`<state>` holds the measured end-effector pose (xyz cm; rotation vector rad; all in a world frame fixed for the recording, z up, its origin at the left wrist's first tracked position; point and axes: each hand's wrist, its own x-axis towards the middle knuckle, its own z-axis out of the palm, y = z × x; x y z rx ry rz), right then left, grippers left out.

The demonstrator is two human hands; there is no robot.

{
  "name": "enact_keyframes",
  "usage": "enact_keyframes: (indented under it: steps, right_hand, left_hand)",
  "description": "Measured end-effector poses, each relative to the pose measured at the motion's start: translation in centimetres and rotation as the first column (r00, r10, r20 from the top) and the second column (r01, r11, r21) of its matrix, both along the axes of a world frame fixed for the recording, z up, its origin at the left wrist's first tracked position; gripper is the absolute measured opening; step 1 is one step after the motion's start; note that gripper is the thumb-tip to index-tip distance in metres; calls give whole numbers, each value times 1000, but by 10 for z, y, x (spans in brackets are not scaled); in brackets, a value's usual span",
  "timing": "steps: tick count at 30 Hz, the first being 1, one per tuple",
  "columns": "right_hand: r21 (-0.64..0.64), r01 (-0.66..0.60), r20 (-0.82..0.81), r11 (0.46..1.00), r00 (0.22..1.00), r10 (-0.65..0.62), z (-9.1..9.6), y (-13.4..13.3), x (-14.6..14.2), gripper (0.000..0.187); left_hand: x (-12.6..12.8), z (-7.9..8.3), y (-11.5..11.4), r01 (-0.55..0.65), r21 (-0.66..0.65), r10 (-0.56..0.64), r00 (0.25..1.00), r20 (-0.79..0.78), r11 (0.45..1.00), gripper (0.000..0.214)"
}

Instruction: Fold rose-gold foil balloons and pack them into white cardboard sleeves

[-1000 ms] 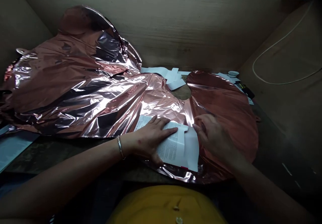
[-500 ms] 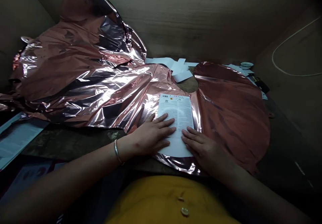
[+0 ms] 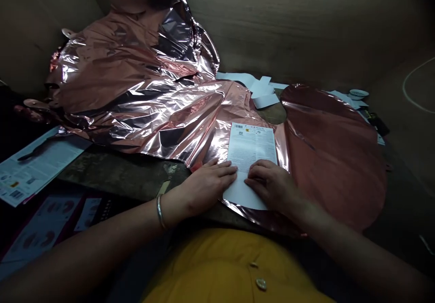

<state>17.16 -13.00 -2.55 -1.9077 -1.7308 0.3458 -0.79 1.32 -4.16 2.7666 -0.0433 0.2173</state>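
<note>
A rose-gold foil balloon (image 3: 333, 158) lies flattened and creased across the worktop. On its near lobe rests a white printed sheet (image 3: 253, 146) with a barcode and small text; its lower part is blank. My left hand (image 3: 210, 183), with a silver bangle at the wrist, lies flat along the sheet's left edge, fingers stretched out. Over the sheet's right side, my right hand (image 3: 272, 183) has its fingers bent and drawn together towards the thumb, touching the blank part. Whatever its fingertips pinch, if anything, is hidden.
A stack of printed sheets (image 3: 44, 162) lies at the left edge of the worktop (image 3: 129, 171). White paper pieces (image 3: 263, 92) sit behind the balloon, against the back board (image 3: 272, 31). A small white dish (image 3: 358, 94) stands at the back right. A pale cord (image 3: 406, 90) hangs at right.
My right hand has gone from lying flat to bent, drawn-in fingers on the sheet. My left hand has slid a little down its left edge. The view has turned slightly left.
</note>
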Motion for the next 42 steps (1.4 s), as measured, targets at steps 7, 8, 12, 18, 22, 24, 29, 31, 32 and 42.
enact_keyframes:
  steps: [7,8,12,18,22,24,29,31,32,42]
  right_hand:
    - [-9,-32,94,999,995,33,-6,-3,-2,15]
    - [6,-57,120,998,991,56,-7,-4,-3,18]
    - [35,-138,180,990,975,129,-9,-6,-7,23]
    - [-28,-179,140,983,974,181,-6,-8,-8,20]
    - [-31,-161,144,986,976,164,-7,-9,-6,24]
    - [-22,-173,165,985,971,174,-9,-10,-5,28]
    - [1,-206,150,979,968,203,-10,-17,-3,25]
    - [12,-195,130,981,973,192,-10,-18,-2,24]
    - [15,-183,126,983,976,179,-11,-17,-1,24]
    - [-39,-239,86,970,967,242,-9,-18,7,24]
  left_hand:
    - [-2,-5,-1,-36,-41,38,997,61,999,30]
    - [-2,-5,-2,-40,-40,42,997,60,998,30]
    - [0,-6,-4,-42,-29,44,997,68,999,29]
    - [-1,-7,-5,-47,-33,49,996,76,998,29]
    - [-1,-6,-5,-44,-31,46,997,67,999,30]
    - [-1,-5,-5,-45,-29,47,998,52,999,31]
    - [-1,-6,-5,-52,-43,54,997,48,998,30]
    - [-1,-7,-5,-52,-45,54,997,55,998,30]
    - [-1,-7,-5,-50,-42,52,997,57,998,30]
    - [-2,-7,-5,-48,-34,50,997,57,998,29]
